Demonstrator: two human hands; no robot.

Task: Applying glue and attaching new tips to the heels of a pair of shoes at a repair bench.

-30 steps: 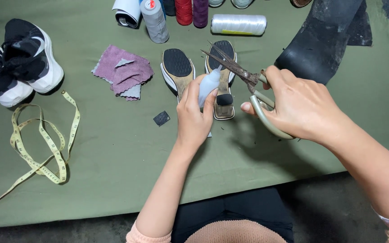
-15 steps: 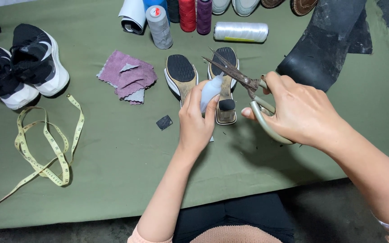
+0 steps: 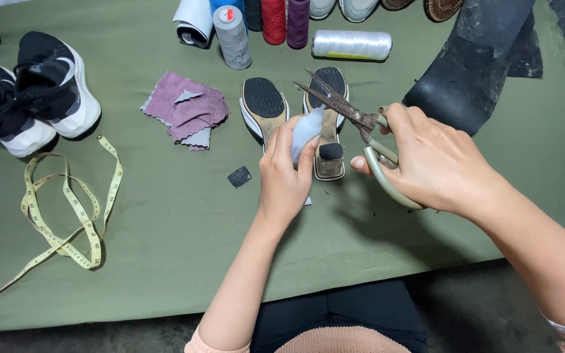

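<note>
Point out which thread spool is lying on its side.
The white thread spool lies on its side; the grey, red and purple spools stand upright.

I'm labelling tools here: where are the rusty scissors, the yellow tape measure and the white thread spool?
rusty scissors (image 3: 338,104), head view, on the blades.
yellow tape measure (image 3: 67,216), head view, on its loops.
white thread spool (image 3: 351,44), head view, mid-body.

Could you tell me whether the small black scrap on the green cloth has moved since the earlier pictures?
No. The small black scrap lies in the same spot on the green cloth, just below and left of the left sandal sole, as before; only the camera shifted slightly.
</note>
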